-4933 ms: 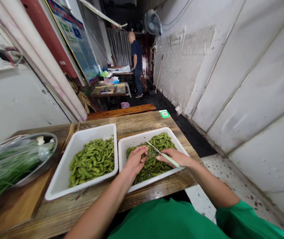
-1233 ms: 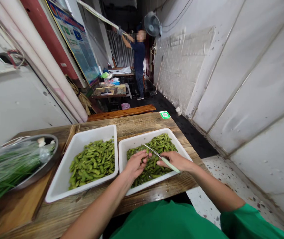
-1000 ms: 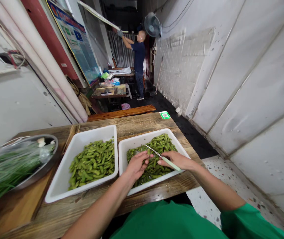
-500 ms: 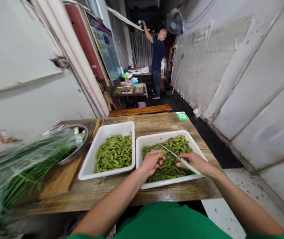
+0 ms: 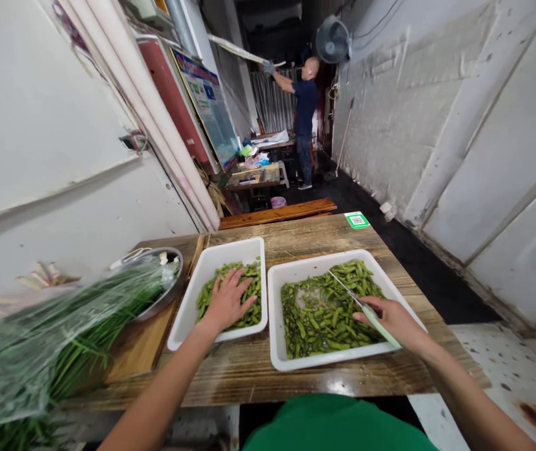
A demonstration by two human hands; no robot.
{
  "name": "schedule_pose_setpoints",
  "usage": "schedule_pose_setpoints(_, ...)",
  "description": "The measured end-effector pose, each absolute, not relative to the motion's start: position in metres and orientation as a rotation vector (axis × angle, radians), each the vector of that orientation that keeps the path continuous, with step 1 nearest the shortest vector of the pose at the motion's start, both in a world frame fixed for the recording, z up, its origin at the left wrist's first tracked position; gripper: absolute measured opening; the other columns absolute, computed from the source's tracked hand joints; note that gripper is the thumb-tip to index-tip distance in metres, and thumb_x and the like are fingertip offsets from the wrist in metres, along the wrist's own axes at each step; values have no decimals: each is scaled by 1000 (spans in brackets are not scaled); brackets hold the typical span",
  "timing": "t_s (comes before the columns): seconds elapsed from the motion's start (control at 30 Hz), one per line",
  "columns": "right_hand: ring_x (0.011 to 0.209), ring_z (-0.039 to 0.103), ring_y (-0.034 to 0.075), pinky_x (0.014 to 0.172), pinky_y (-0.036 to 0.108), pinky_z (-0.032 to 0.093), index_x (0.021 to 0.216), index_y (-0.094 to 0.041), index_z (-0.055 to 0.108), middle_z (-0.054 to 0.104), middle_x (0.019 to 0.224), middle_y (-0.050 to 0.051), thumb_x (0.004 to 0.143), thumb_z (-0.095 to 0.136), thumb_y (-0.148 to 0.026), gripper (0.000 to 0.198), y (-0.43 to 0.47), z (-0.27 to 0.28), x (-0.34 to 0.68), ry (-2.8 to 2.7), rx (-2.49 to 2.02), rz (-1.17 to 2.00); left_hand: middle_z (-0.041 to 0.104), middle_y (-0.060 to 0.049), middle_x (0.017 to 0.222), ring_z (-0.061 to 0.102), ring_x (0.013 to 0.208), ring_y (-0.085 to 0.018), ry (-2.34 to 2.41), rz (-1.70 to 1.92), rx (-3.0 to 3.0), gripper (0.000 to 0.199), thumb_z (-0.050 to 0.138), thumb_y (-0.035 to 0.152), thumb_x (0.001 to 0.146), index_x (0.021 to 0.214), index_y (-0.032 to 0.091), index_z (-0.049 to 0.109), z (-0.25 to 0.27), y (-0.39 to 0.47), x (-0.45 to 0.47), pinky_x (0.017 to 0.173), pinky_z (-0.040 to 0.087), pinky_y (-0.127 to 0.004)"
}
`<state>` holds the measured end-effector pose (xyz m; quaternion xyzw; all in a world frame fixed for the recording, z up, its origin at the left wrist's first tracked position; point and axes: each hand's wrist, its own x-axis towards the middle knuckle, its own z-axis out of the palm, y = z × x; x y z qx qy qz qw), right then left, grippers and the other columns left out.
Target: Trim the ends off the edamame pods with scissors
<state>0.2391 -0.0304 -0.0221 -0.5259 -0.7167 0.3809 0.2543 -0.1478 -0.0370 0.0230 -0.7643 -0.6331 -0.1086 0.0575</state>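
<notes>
Fingers spread, my left hand (image 5: 227, 300) lies palm down over the edamame pods (image 5: 251, 289) in the left white tray (image 5: 184, 321). It covers part of that heap, and I see nothing gripped in it. My right hand (image 5: 392, 321) is closed around the pale green handle of a pair of scissors (image 5: 350, 293). Their thin metal blades look closed and point up and left over the right white tray (image 5: 276, 338). Wet edamame pods (image 5: 328, 319) fill that tray, with a thin patch near its left back part.
Left of the trays, long green stalks in clear plastic (image 5: 84, 313) lean across a metal bowl (image 5: 176, 282) and a wooden board (image 5: 136, 351). A green code card (image 5: 357, 220) sits at the table's far right corner. Farther back, a person (image 5: 306, 119) stands with arms raised.
My left hand has gone from the right tray to the left tray, its curled fingers now spread. The scissors stay in my right hand above the right tray. The view has shifted slightly.
</notes>
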Motion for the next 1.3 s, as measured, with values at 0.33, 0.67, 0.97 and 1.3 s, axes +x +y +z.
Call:
schedule_pose_setpoints(0.33,74,59,23,64,28,45,102,-14,63,67,84,7,68,57,-47,47,-30,-23,239,-1953,-1437,1096,34,-13,134,35,120,-24,-2022,-348,-2162,54,40,45,80,128,20,39,10,13,-182,99,26,-38)
schedule_pose_setpoints(0.67,64,57,20,59,29,45,101,-14,63,65,75,5,65,60,-46,49,-30,-27,242,-1923,-1468,1120,45,-22,125,46,111,-31,-2743,-530,-1603,67,25,55,81,127,8,40,12,42,-212,91,33,-45)
schedule_pose_setpoints(0.97,58,53,15,52,25,42,96,-11,64,60,65,4,62,63,-47,49,-30,-14,240,-1690,-1432,1039,53,-10,118,47,107,-21,-1994,-789,-2103,47,41,40,81,118,12,49,70,9,-104,94,31,-37)
schedule_pose_setpoints(1.3,34,32,6,34,20,29,93,-10,57,40,42,-7,66,61,-44,44,-31,-4,238,-1321,-1267,1104,36,-12,135,30,123,-28,-956,-278,-3184,55,54,41,72,123,19,46,8,14,66,99,24,-43)
